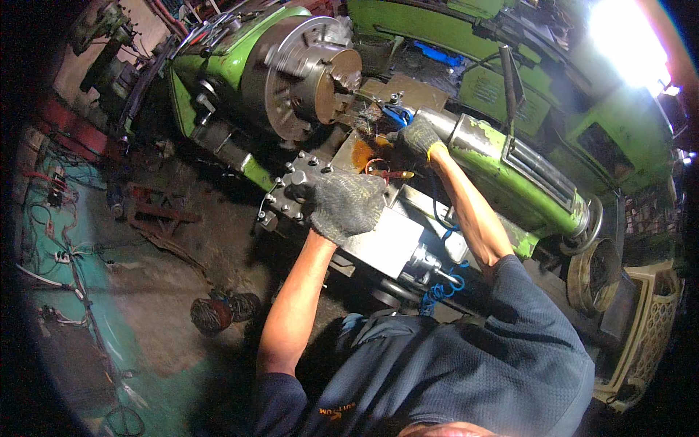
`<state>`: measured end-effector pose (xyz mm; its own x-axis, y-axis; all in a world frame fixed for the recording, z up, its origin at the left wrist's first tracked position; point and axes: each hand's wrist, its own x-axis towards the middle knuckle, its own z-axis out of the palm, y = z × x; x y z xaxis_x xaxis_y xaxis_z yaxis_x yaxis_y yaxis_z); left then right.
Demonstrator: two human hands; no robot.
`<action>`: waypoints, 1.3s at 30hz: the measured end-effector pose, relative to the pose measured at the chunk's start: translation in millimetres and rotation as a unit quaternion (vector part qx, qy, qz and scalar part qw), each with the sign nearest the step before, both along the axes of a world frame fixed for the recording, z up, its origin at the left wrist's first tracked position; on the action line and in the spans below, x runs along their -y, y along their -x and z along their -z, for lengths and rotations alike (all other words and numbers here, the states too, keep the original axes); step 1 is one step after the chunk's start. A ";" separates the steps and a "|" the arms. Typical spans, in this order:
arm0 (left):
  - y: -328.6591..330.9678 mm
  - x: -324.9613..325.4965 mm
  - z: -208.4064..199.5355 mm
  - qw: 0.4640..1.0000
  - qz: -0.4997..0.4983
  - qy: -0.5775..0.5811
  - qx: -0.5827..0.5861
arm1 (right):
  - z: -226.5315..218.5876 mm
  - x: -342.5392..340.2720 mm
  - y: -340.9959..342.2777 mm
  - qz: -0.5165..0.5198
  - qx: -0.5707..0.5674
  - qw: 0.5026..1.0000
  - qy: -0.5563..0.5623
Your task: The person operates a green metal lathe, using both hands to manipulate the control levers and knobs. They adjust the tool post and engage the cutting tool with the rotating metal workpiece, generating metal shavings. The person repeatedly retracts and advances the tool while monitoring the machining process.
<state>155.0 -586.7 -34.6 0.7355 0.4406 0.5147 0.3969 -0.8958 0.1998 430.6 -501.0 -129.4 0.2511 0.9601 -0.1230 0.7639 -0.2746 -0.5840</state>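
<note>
Gloved left hand [342, 204] clenched on tool post [298, 191] below lathe chuck [309, 73]; gloved right hand [419, 137] grasps tailstock quill [440, 122] right of chuck.

knit cloth gloves [348, 204] – dull grey metal chuck [309, 76].

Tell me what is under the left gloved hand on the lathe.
The left gloved hand rests on the bolted tool post block of the green lathe. Bolt heads show around the hand's left side. The part of the block directly beneath the palm is covered, so it cannot be seen.
</note>
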 end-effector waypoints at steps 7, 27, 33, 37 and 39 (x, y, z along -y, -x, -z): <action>1.1 -1.0 1.9 1.000 0.006 0.001 0.013 | -10.2 3.4 8.4 0.026 0.008 1.000 0.003; 4.7 3.5 -6.0 0.999 0.003 0.005 0.045 | -47.1 75.8 9.7 0.054 0.017 0.998 -0.003; 2.0 3.1 -9.8 0.998 0.018 0.032 0.050 | -42.7 94.0 6.0 0.053 0.089 0.994 -0.023; 2.5 4.5 -13.7 0.996 0.031 0.051 0.064 | -68.5 148.7 8.2 0.072 0.044 0.996 -0.001; 0.7 -1.8 -2.1 0.996 0.035 0.043 0.067 | -62.4 204.3 3.9 0.131 0.016 0.991 -0.025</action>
<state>154.3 -584.9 -32.6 0.6930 0.4375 0.5730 0.2996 -0.8977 0.3230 426.6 -705.3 -67.0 0.4956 0.8662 -0.0645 0.6884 -0.4370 -0.5789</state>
